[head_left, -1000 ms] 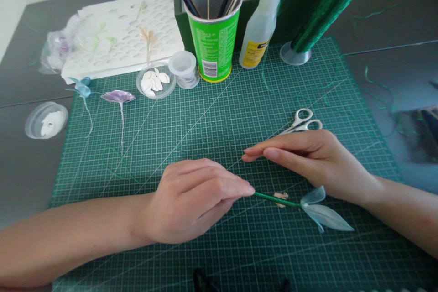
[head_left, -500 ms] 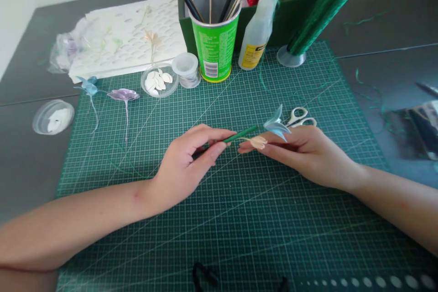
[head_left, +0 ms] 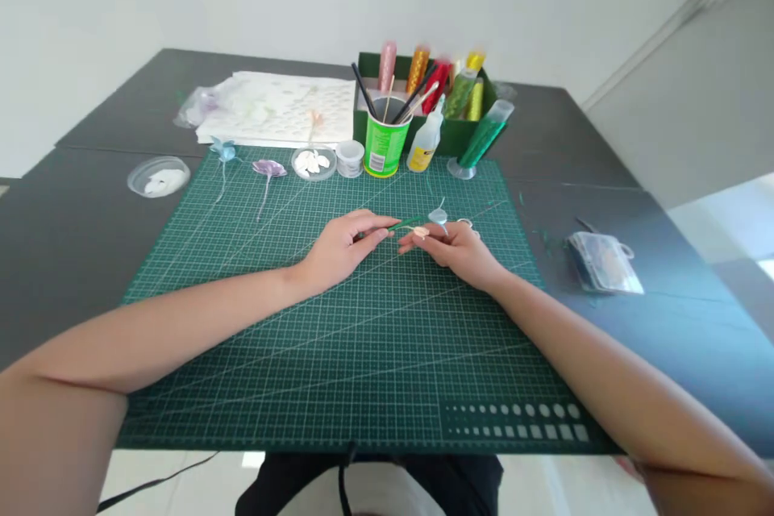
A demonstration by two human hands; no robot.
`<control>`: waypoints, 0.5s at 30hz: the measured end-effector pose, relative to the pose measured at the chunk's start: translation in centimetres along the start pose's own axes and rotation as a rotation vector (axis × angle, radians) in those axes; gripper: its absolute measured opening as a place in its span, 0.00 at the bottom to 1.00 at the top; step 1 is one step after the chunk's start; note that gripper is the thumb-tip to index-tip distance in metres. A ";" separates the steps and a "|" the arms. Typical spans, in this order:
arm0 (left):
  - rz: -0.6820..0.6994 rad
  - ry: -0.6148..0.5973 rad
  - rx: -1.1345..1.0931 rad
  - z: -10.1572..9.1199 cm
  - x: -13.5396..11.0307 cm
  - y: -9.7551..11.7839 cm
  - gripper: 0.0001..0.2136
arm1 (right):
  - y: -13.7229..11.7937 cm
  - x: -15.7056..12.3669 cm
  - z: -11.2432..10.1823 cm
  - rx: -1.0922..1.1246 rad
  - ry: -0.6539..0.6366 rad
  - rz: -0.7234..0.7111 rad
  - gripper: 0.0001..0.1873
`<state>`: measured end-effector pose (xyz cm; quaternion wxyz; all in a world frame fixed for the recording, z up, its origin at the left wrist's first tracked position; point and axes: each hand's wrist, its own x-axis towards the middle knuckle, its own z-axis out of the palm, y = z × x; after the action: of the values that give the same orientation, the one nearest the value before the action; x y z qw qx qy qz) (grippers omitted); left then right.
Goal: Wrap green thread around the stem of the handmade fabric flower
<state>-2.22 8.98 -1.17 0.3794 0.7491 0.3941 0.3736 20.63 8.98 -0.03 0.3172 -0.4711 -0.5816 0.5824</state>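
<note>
Both hands meet near the middle of a green cutting mat (head_left: 339, 355). My left hand (head_left: 344, 246) pinches the green-wrapped stem (head_left: 406, 222) of a small craft flower. My right hand (head_left: 456, 246) has its fingers closed on the flower end, where a pale blue petal (head_left: 438, 216) and a cream petal (head_left: 422, 232) show. Small scissors (head_left: 467, 223) lie just behind my right hand, mostly hidden by it.
Behind the hands stand a green cup of tools (head_left: 382, 141), a glue bottle (head_left: 425, 143), a green box of thread spools (head_left: 444, 101), a wire spool (head_left: 349, 157) and a dish of petals (head_left: 313, 163). Finished flowers (head_left: 268, 169) lie at the left, a clear pouch (head_left: 601, 262) at the right.
My left hand lifted the flower stem off the mat and brought it up to my right hand, which closed on the flower end. The camera view rose and widened, showing the whole table.
</note>
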 end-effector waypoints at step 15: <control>0.328 0.406 0.165 -2.4 1.6 13.7 0.14 | -12.6 -3.6 -2.4 0.147 0.211 -0.352 0.25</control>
<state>0.63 5.56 12.07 0.1647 0.7410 0.3644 0.5394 21.83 8.12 13.19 0.5065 -0.3964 -0.5743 0.5064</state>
